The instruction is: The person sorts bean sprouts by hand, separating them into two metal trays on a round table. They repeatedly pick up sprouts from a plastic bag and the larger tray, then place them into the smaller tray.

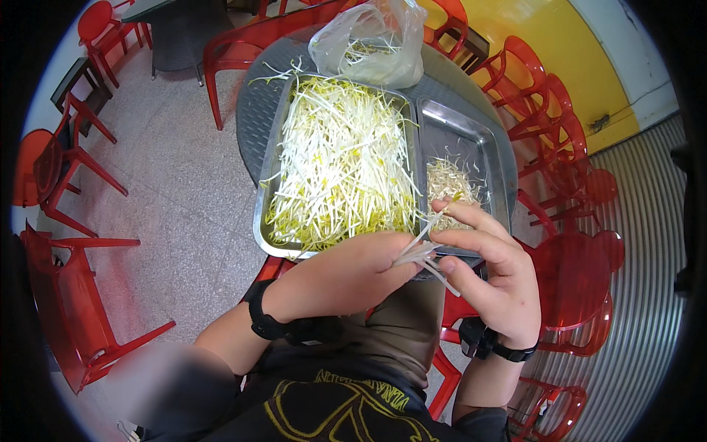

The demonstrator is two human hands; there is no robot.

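Note:
My left hand (pixel 359 271) is closed around a small bunch of white bean sprouts (pixel 417 253), whose ends stick out past the thumb. Close by on the right, my right hand (pixel 497 265) has its fingers spread and bent around those ends; whether it pinches any sprout is not clear. Beyond my left hand lies a metal tray (pixel 270 166) heaped with bean sprouts (pixel 342 166) with yellow-green heads. A second metal tray (pixel 489 143), behind my right hand, holds a small pile of thin, pale brownish trimmings (pixel 450 185), partly covered by my fingers.
Both trays rest on a round dark woven-pattern table (pixel 251 119). At its far side a translucent plastic bag (pixel 381 61) holds more sprouts. Red plastic chairs (pixel 77 293) stand at left and right, and a corrugated shutter (pixel 640 265) bounds the right side.

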